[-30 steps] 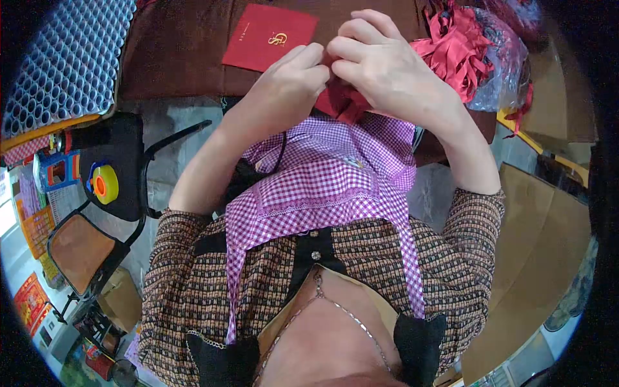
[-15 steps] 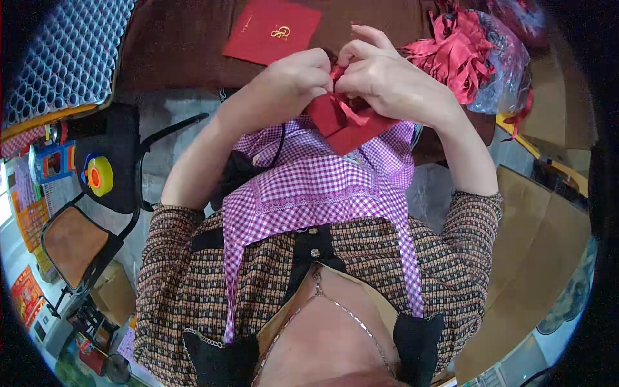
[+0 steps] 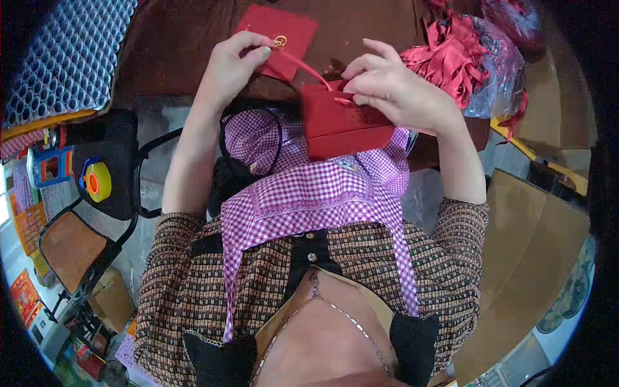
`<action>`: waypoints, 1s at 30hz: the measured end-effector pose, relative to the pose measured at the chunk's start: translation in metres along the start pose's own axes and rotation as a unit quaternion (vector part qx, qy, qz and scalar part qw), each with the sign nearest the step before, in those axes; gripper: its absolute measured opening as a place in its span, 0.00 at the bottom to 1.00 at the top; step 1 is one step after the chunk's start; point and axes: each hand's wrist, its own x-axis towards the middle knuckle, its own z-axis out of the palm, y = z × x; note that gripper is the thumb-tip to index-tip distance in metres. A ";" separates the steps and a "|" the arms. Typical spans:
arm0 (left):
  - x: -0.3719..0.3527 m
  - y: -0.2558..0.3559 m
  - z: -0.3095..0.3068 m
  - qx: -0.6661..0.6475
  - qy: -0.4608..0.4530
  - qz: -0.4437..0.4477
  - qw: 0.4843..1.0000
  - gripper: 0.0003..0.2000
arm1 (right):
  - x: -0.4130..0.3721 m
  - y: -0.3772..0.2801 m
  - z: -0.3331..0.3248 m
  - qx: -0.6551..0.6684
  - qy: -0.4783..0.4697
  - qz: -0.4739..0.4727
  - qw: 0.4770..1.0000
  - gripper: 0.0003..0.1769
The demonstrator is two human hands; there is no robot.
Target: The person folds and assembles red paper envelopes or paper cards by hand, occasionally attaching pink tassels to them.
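Currently, brown worktop [image 3: 187, 61] is spreading ahead, chair [image 3: 122, 177] standing left; left fingers [image 3: 256, 57] pinching ribbon [image 3: 303, 63], slanting lengthwise down-right to box [image 3: 342, 122]; right fingers [image 3: 366, 84] holding box.

The right hand [image 3: 403, 90] hides an upper part of the folded red piece [image 3: 332, 119].

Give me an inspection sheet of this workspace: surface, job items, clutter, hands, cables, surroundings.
Surface: dark brown cloth-like table top, partly covered.
Job's things: red folded-card piece with glossy red ribbon.
Clutter: square red card with gold lettering; glossy red ribbon pile by clear plastic bag.
Hands: left hand pinches the ribbon; right hand holds the piece's edge.
Cables: thin black loop beside purple-checked cloth apron; cable or not, unclear.
Surroundings: round yellow tape roll, left; flat brown cardboard, right.
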 end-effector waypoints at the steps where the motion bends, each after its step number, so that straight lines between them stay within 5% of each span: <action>1: -0.001 -0.002 0.001 -0.078 -0.003 -0.071 0.994 0.08 | 0.000 0.000 0.000 0.024 0.001 -0.001 1.000 0.08; 10: -0.007 -0.017 0.011 -0.211 0.006 -0.135 0.968 0.09 | -0.003 0.006 0.014 0.047 -0.022 -0.002 0.999 0.07; 14: -0.002 -0.001 0.009 -0.315 -0.005 -0.149 0.937 0.14 | 0.002 0.009 0.008 0.084 0.094 0.009 0.992 0.05; 19: -0.016 0.015 0.021 -0.204 -0.101 -0.132 0.965 0.15 | 0.018 0.013 0.026 0.268 0.204 -0.043 0.941 0.05; 21: -0.023 0.029 0.029 -0.168 -0.088 -0.068 0.980 0.15 | 0.032 0.017 0.056 0.400 0.249 -0.082 0.878 0.06; 26: -0.029 0.020 0.029 -0.245 -0.142 -0.130 0.950 0.15 | 0.043 0.013 0.091 0.548 0.268 -0.082 0.788 0.07; 29: -0.027 0.014 0.028 -0.229 -0.111 -0.114 0.960 0.14 | 0.041 0.020 0.098 0.567 0.273 0.011 0.777 0.10; 30: -0.024 0.012 0.027 -0.228 -0.083 -0.098 0.965 0.13 | 0.038 0.025 0.093 0.485 0.293 0.043 0.823 0.12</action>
